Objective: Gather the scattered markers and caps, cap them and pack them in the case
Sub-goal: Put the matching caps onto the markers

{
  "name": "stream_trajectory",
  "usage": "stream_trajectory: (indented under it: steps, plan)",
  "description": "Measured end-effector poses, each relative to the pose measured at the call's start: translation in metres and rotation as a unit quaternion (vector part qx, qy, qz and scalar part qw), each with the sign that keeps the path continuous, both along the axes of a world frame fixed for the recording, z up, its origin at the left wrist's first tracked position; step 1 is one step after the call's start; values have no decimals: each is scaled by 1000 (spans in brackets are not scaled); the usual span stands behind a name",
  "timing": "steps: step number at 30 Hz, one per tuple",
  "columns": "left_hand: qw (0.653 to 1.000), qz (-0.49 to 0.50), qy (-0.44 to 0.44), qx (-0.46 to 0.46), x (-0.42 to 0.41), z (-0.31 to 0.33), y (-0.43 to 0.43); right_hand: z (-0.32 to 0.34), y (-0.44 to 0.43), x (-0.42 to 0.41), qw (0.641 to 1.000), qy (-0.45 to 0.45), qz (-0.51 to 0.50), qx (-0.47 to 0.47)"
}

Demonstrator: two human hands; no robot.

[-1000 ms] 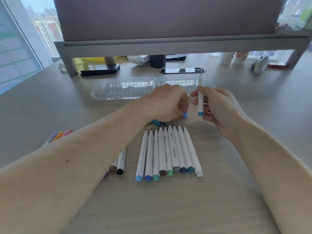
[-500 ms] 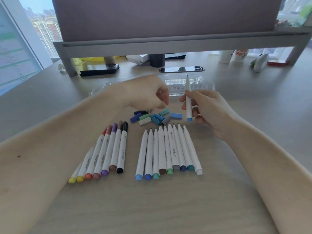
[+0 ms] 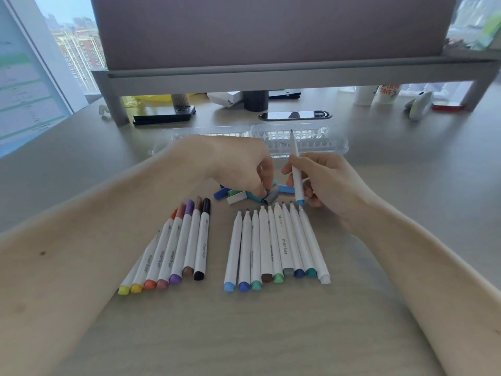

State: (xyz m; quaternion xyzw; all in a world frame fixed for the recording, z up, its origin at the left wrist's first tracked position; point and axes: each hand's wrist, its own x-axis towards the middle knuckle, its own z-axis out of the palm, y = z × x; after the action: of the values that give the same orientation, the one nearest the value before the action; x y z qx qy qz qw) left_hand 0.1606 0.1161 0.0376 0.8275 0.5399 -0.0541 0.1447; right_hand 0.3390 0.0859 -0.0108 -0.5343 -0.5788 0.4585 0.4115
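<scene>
Right hand [image 3: 329,185] pinches one bare-tipped marker [image 3: 294,147] upright beside the left hand [image 3: 235,164], whose fingers curl down onto the small heap of loose caps [image 3: 236,198], grip unclear, while nine uncapped markers [image 3: 282,240] and seven capped markers [image 3: 187,240] lie in two rows on the desk [image 3: 271,335], the clear case [image 3: 325,139] behind.

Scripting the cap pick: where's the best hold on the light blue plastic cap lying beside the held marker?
Probably pinch the light blue plastic cap across its long sides, mid-length, from above. It lies flat on the pale wood-grain table, long axis left-right. The right hand with its white marker crowds one end, the grey cap the other.
</scene>
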Motion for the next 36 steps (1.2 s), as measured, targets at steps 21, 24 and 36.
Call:
stream_trajectory:
  steps: [21, 24, 36]
  plan:
    - [921, 111, -369, 52, -28, -18, -50, 0, 0, 1, 1000, 2, 5, 16]
    - [881, 128, -450, 72, -39, -27, -68, -2, -2, -2, 995, -52, 30, 82]
    - [809, 164, -544, 152, -53, -38, -69, -11, -2, 7, 846, -339, 94, 401]
